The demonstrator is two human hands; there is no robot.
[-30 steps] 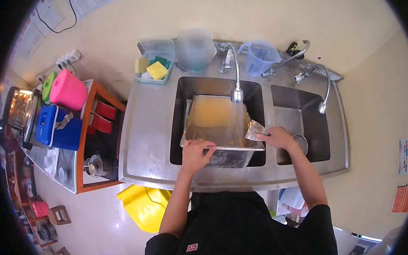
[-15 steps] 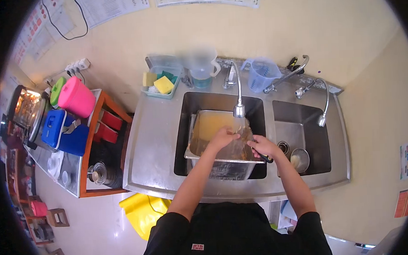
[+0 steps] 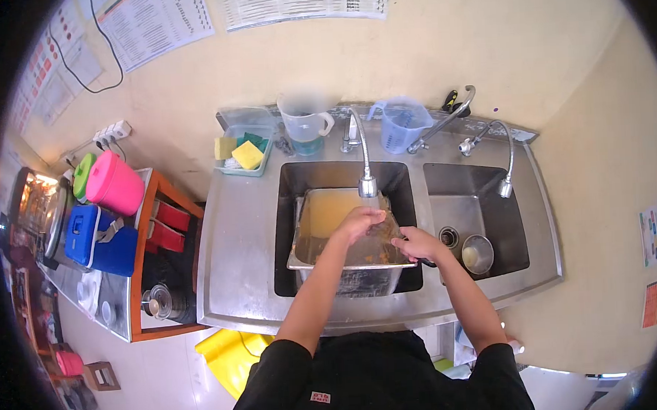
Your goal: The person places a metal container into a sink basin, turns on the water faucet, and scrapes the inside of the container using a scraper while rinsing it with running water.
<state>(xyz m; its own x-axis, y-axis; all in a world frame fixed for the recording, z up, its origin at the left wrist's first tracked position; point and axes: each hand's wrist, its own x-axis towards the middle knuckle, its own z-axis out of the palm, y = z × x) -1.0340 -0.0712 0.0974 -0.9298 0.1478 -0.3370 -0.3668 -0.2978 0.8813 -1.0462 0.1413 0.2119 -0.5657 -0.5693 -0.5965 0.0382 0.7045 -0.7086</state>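
Observation:
Water runs from the flexible faucet (image 3: 368,185) over a metal tray (image 3: 309,258) that rests on a deep metal pan (image 3: 357,283) in the left basin. My left hand (image 3: 362,224) is over the tray under the stream, its fingers curled; whatever they hold, if anything, is too small to make out. At the tray's right side my right hand (image 3: 421,245) is closed on the dark handle of a tool (image 3: 428,262), whose working end is hard to see. A yellowish block or liquid (image 3: 329,214) shows at the tray's back left.
A round metal bowl (image 3: 478,254) sits in the right basin. Behind the basins stand a sponge box (image 3: 249,158), a clear jug (image 3: 305,129) and a bluish jug (image 3: 404,127). To the left, a shelf unit (image 3: 149,333) carries a pink bucket (image 3: 115,183) and a blue cooler (image 3: 99,241).
My left hand has gone from the tray's front rim to over the tray, under the water. My right hand has turned the tool so its dark handle shows. The camera view has shifted.

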